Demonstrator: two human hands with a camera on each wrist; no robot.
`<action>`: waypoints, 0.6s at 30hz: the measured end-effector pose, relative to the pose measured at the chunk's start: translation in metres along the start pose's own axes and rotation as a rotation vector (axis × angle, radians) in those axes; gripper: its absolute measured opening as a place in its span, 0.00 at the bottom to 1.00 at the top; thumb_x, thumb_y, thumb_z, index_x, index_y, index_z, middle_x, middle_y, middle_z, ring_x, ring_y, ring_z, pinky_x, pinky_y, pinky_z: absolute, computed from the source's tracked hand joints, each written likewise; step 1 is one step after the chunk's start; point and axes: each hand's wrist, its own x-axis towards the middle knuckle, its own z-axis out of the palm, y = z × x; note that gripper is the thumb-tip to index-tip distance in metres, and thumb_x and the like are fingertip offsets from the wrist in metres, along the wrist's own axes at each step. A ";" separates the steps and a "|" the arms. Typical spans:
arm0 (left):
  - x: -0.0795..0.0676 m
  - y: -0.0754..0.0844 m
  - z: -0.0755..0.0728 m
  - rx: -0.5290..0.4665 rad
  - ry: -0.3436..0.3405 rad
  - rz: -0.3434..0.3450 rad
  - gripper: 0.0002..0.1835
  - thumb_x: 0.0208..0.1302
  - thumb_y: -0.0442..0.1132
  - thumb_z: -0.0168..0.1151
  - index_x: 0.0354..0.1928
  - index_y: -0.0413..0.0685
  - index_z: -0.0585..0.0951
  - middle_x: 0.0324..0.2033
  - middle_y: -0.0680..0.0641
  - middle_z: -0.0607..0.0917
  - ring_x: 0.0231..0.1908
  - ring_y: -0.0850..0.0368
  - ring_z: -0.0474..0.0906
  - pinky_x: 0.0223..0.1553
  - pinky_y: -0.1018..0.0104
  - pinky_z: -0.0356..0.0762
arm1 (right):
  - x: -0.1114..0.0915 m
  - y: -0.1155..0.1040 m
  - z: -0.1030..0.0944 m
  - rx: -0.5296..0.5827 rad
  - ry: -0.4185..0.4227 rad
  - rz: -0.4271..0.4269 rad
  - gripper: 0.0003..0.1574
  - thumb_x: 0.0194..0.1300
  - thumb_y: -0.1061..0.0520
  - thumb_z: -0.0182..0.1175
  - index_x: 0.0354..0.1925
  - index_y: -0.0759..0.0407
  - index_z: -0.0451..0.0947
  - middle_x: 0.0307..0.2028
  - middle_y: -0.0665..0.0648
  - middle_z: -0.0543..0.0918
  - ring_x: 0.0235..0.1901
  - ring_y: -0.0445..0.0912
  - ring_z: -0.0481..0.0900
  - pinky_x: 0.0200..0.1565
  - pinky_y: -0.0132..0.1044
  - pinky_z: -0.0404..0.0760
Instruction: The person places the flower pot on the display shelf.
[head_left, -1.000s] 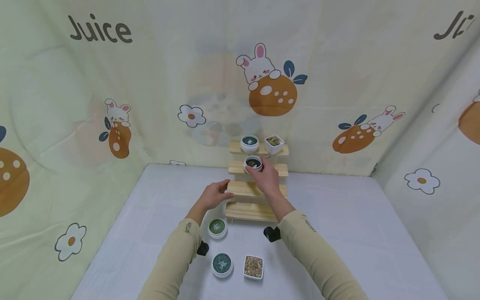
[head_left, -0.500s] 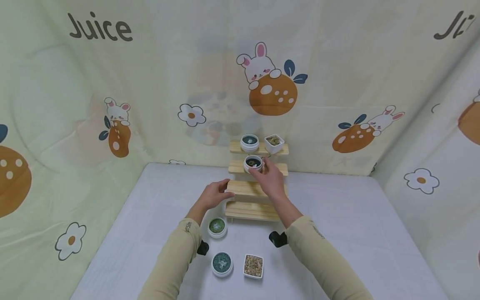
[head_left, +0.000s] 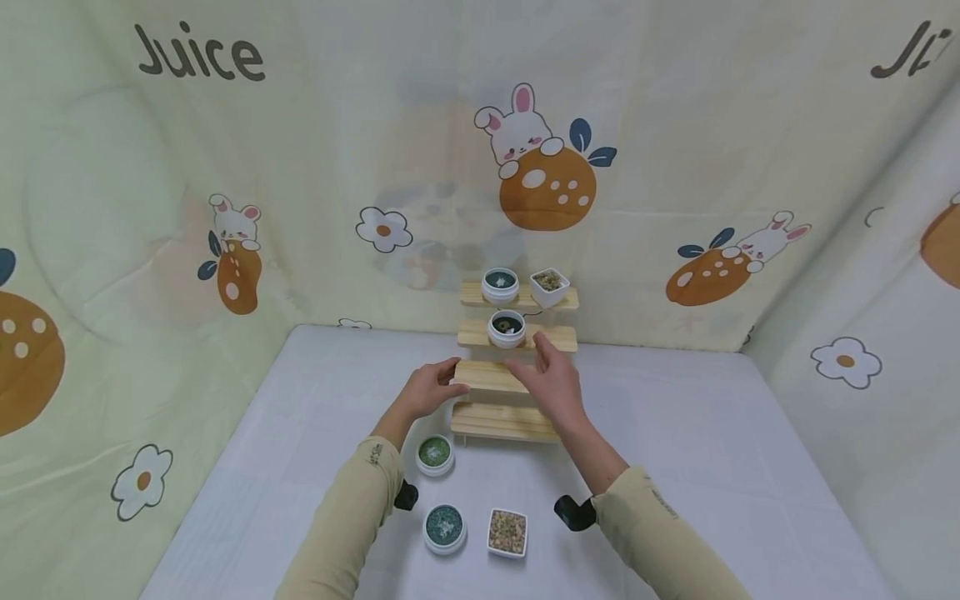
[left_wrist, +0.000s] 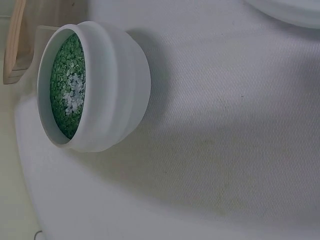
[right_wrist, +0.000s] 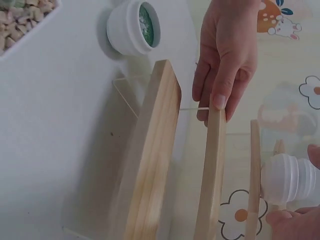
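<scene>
While the left end of the third shelf [head_left: 487,377] from the top is being pinched by the thumb and fingers of the left hand [head_left: 423,393], the tiered stand [head_left: 504,423] is apparently being steadied for the placing of the round pot [head_left: 507,330]. For this to be done well, light pressure should be being applied at that end, so that the stand is not being tipped, and the right hand [head_left: 557,390] should be being taken clear without the pot being nudged. Nothing is being grasped by the right fingers: they are being held loosely parted, below and to the right of the pot in the head view, and it is not being touched by them. The pot, dark-filled and upright, is being borne by the second shelf [head_left: 562,337] from the top, left of its middle.
</scene>
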 end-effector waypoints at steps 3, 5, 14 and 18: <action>0.000 0.000 0.001 -0.008 0.001 -0.004 0.38 0.65 0.47 0.66 0.71 0.36 0.64 0.65 0.39 0.73 0.63 0.47 0.72 0.62 0.58 0.73 | -0.009 0.001 -0.001 0.015 -0.018 0.004 0.52 0.64 0.45 0.66 0.75 0.64 0.54 0.73 0.60 0.59 0.71 0.53 0.60 0.68 0.42 0.65; 0.000 -0.001 0.001 -0.007 0.002 -0.004 0.38 0.65 0.47 0.66 0.71 0.36 0.64 0.65 0.39 0.73 0.63 0.47 0.72 0.62 0.58 0.73 | -0.014 0.003 -0.001 0.029 -0.028 0.003 0.51 0.65 0.46 0.66 0.74 0.64 0.54 0.73 0.61 0.59 0.70 0.54 0.60 0.68 0.42 0.65; 0.002 -0.003 0.002 -0.005 0.003 0.002 0.38 0.64 0.48 0.66 0.71 0.38 0.65 0.65 0.39 0.73 0.63 0.48 0.72 0.62 0.58 0.72 | -0.040 0.023 -0.002 -0.033 -0.062 -0.077 0.50 0.64 0.43 0.66 0.74 0.61 0.57 0.72 0.59 0.62 0.68 0.55 0.64 0.66 0.44 0.68; 0.001 -0.002 0.002 0.005 0.006 0.003 0.38 0.64 0.48 0.66 0.71 0.39 0.65 0.64 0.40 0.74 0.63 0.48 0.73 0.62 0.58 0.72 | -0.051 0.029 -0.002 -0.062 -0.080 -0.086 0.49 0.64 0.44 0.66 0.73 0.60 0.59 0.71 0.58 0.64 0.68 0.53 0.65 0.65 0.46 0.69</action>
